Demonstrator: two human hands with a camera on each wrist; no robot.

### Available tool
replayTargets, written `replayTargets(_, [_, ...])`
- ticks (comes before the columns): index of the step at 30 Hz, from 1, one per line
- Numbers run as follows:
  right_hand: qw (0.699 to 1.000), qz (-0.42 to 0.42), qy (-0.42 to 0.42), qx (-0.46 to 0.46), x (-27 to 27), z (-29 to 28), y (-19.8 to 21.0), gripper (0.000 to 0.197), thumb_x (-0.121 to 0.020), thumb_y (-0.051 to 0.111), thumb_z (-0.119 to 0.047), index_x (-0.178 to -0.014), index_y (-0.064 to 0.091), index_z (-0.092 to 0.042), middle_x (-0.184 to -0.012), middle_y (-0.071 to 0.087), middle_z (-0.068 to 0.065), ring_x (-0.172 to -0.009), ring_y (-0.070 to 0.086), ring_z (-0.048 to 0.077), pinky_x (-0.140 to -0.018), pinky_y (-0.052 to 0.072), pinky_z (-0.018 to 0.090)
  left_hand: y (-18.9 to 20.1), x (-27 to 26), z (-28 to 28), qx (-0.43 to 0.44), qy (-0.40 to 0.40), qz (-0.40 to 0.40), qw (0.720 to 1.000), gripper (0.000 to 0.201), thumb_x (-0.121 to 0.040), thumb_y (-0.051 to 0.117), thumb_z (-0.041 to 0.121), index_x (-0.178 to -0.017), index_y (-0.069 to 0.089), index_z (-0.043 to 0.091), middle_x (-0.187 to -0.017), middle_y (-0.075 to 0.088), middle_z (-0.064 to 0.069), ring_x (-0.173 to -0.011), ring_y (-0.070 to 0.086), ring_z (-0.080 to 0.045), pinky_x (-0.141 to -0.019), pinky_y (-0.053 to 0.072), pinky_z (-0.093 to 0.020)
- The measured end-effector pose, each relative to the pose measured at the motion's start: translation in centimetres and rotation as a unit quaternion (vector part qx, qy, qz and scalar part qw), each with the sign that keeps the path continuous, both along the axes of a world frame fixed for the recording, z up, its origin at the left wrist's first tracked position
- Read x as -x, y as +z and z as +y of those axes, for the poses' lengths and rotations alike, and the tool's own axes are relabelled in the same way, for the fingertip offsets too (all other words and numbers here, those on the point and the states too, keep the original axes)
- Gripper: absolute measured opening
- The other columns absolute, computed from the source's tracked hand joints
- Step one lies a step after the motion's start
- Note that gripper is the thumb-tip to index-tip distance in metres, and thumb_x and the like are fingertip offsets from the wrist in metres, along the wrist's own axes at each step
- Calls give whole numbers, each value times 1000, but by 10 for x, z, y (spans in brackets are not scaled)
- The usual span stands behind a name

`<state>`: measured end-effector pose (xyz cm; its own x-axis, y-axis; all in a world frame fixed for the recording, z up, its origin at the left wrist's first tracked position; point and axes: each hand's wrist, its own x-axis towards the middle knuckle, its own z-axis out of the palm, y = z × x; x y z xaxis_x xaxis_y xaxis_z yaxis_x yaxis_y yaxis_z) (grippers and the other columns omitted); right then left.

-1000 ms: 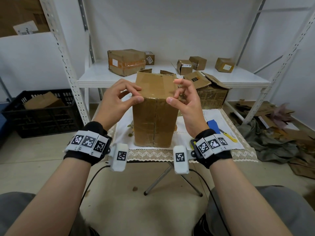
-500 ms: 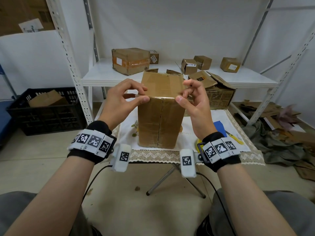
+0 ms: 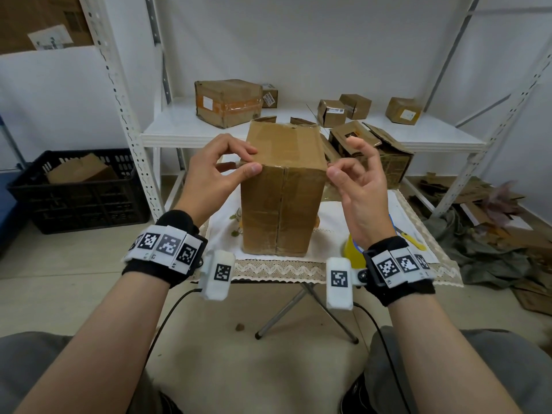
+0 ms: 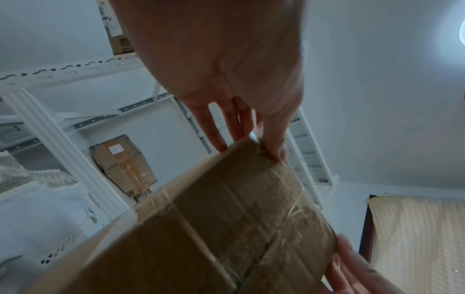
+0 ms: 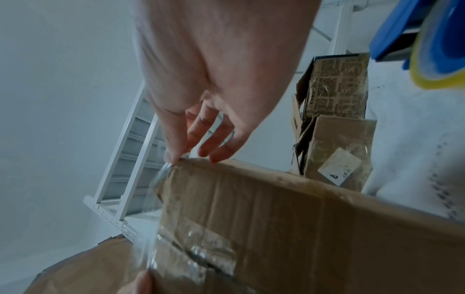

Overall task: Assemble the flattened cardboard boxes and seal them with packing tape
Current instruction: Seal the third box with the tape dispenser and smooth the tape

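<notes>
box [image 3: 283,189] upright between hands | left hand [image 3: 215,174] pinches top-left edge; right hand [image 3: 358,186] pinches top-right corner

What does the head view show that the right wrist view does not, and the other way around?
Only the head view shows the left hand gripping the upright cardboard box at its top left edge, plus the black crate.

Only the right wrist view shows a loose clear tape end at the corner under the right hand.

Both show the box, the right hand and the open box behind.
</notes>
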<state>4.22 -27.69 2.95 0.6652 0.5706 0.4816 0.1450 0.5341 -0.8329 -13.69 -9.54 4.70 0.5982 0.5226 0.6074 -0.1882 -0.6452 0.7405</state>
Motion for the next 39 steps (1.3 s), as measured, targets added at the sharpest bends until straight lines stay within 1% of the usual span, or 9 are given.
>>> replayTargets(6, [1000, 3, 26, 17, -2, 4, 6, 59, -84, 71, -10, -139, 48, -13, -85, 62, 1, -90, 59, 21, -92, 51, 41, 4, 4, 2, -2, -7, 9, 1000, 14, -88, 78, 18, -89, 64, 16, -112, 72, 1, -116, 63, -10, -88, 50, -21])
replayTargets(12, [999, 15, 27, 24, 0, 8, 1, 51, -94, 60, 5, -138, 51, -18, -106, 57, 4, -103, 56, 20, -101, 50, 44, 2, 5, 3, 1, -4, 3, 1000, 15, -88, 78, 18, -88, 64, 14, -112, 71, 1, -117, 63, -12, -96, 54, -39])
replayTargets(15, [1000, -3, -11, 9, 4, 6, 8, 59, -89, 52, 19, -138, 49, -14, -112, 58, 6, -101, 58, 14, -95, 50, 33, 2, 3, -1, 1, -4, 10, 1000, 17, -89, 78, 19, -91, 63, 12, -114, 70, 0, -119, 62, -11, -99, 54, -44])
replayTargets(18, [999, -46, -20, 13, 11, 10, 18, 56, -87, 48, 18, -133, 51, -14, -106, 65, 5, -101, 62, 21, -98, 53, 42, 3, 1, -5, -7, 4, 17, 1000, 19, -89, 77, 21, -93, 61, 10, -111, 66, 6, -119, 61, -10, -99, 54, -49])
replayTargets(20, [997, -69, -24, 30, 16, 15, 23, 49, -89, 50, 10, -134, 51, -11, -101, 66, 3, -100, 64, 23, -101, 52, 44, 5, 0, -8, -6, 10, 17, 1000, 19, -88, 77, 23, -92, 62, 11, -106, 62, 11, -116, 62, -12, -96, 55, -46])
replayTargets(24, [992, -109, -30, 61, 16, 22, 24, 46, -91, 64, -1, -134, 53, -10, -88, 55, -2, -90, 56, 15, -99, 50, 39, 9, -5, -14, -1, 43, 21, 999, 25, -89, 78, 33, -90, 65, 11, -103, 61, 3, -105, 60, -13, -83, 48, -23])
replayTargets(29, [990, -119, -17, 69, 10, 22, 25, 44, -93, 65, 4, -133, 53, -9, -84, 49, -1, -83, 52, 9, -86, 49, 22, 12, -13, -18, -8, 70, 27, 997, 20, -88, 78, 28, -82, 63, 16, -92, 55, 9, -93, 55, -5, -79, 41, -18])
replayTargets(35, [991, -108, -39, 72, 9, 25, 27, 45, -89, 66, 7, -127, 55, -14, -81, 50, -4, -82, 51, 9, -93, 51, 32, 15, -22, -24, -6, 84, 36, 996, 20, -86, 75, 20, -78, 57, 16, -87, 48, 11, -93, 50, -9, -83, 41, -23])
replayTargets(39, [990, -107, -44, 79, 10, 27, 24, 49, -87, 63, 11, -125, 56, -17, -85, 48, -3, -81, 47, 8, -91, 49, 27, 10, -27, -27, -8, 98, 28, 995, 16, -85, 70, 19, -79, 56, 16, -89, 47, 9, -97, 49, -14, -80, 38, -22])
